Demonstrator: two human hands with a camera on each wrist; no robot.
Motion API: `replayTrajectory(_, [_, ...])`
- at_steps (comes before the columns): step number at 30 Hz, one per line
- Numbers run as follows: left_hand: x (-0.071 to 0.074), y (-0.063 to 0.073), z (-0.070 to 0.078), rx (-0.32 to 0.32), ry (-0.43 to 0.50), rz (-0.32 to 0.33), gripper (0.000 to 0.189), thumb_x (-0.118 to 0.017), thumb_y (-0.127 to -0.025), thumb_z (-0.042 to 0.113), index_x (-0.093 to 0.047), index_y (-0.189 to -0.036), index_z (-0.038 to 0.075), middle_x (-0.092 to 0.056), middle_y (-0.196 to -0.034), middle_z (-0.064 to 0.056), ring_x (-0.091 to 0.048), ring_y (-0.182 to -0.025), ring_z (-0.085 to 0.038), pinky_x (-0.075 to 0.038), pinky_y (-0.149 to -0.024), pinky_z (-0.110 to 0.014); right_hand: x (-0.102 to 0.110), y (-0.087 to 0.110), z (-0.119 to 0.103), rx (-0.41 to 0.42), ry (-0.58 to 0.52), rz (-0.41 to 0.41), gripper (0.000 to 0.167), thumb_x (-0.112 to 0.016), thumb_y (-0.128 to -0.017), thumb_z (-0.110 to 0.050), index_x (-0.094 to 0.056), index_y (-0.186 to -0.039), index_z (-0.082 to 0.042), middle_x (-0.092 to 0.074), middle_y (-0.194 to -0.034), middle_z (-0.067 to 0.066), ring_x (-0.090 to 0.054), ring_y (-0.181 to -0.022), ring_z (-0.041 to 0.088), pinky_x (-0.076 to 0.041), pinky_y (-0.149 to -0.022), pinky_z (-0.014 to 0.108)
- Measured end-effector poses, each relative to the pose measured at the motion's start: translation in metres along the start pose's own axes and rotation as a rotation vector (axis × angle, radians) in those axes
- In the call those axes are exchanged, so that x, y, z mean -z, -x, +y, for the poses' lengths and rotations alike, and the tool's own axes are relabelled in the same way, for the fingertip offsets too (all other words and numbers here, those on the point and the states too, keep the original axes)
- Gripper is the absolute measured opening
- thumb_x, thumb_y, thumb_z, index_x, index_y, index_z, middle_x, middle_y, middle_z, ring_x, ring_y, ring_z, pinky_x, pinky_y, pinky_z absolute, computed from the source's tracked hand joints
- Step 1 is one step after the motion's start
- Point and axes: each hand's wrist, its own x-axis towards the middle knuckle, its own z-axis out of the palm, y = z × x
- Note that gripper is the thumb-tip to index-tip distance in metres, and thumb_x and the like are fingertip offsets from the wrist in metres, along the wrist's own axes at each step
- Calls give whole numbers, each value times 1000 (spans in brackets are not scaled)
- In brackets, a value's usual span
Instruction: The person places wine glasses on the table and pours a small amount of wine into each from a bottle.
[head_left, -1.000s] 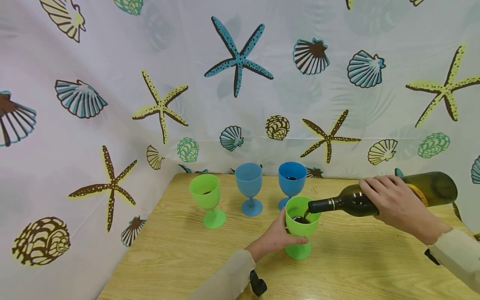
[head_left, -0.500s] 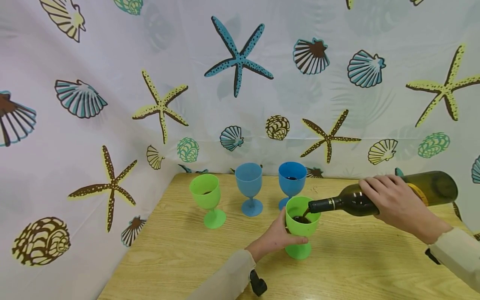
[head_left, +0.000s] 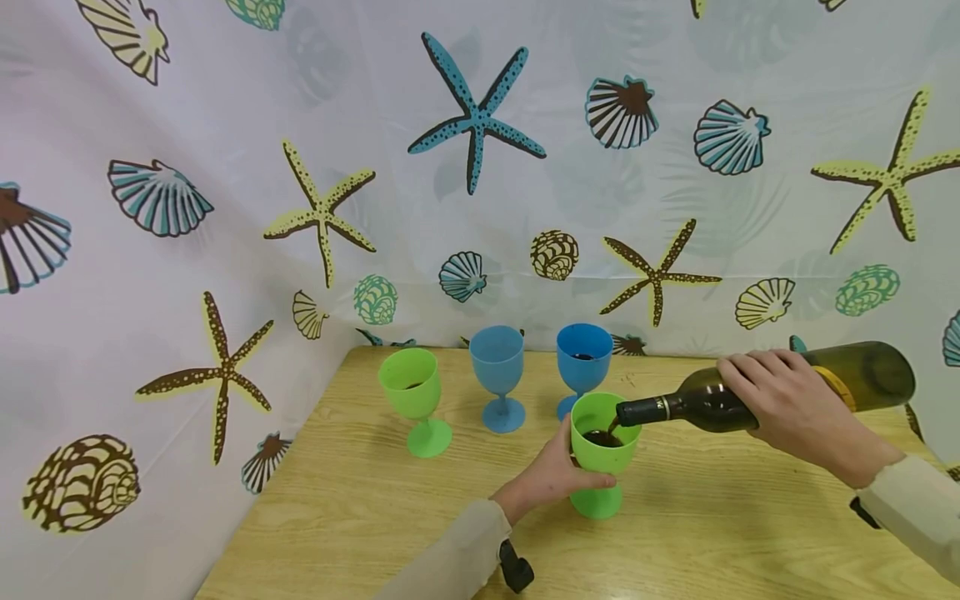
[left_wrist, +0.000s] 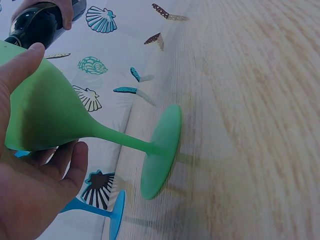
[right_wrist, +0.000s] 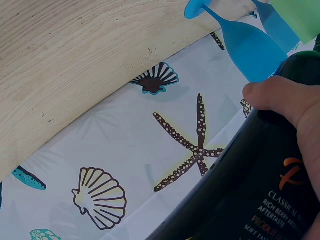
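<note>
In the head view my left hand (head_left: pixel 551 469) grips the bowl of a green goblet (head_left: pixel 604 457), thumb in front and the other fingers behind it. The goblet stands upright on the table. My right hand (head_left: pixel 791 408) holds a dark wine bottle (head_left: pixel 712 400) round its body, tilted with the neck over the goblet's rim. A thin stream of dark liquid runs from the mouth into the goblet, where dark liquid pools. The left wrist view shows the goblet's stem and foot (left_wrist: pixel 161 152) below the hand. In the right wrist view the bottle's label (right_wrist: pixel 285 210) carries orange and white print.
Behind, a darker blue goblet (head_left: pixel 583 367) with dark liquid stands close to the held one. A lighter blue goblet (head_left: pixel 498 362) and another green goblet (head_left: pixel 411 392), with dark liquid, stand to the left. A shell-and-starfish curtain (head_left: pixel 555 192) hangs along the wooden table's (head_left: pixel 322 517) back and left.
Both hands, the bottle and the goblets keep their places. The liquid keeps running into the green goblet, and its dark pool looks slightly larger than a second ago.
</note>
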Motion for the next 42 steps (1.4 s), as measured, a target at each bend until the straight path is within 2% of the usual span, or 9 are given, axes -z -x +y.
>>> replayTrajectory(22, [0,1,3,26,3,8,84,-78,-79,12,-24,-142,29,-48,-128,5,-50,-116,-13,-43,-96,-35,1,-1,1,5,21,-9,94,-95,-38,-20,-52,-118,7,-59,-105,23,-56,-89,40,-45,-75,52])
replayTrajectory(35, [0,1,3,26,9,10,84,-78,-79,10,-25,-141,28,-48,-127,5,-50,-116,-14,-43,-95,-34,2,-3,2,16,24,-3,89,-93,-41,-17,-53,-117,6,-59,-104,22,-56,-88,39,-45,-74,52])
replayTrajectory(42, [1,0,1,0,13,-3,82,-76,-80,9,-25,-142,23,-48,-129,0,-50,-117,-17,-43,-96,-36,3,-3,2,12,21,-14,89,-93,-41,-17,-53,-117,6,-59,-104,22,-56,-89,39,-45,-74,52])
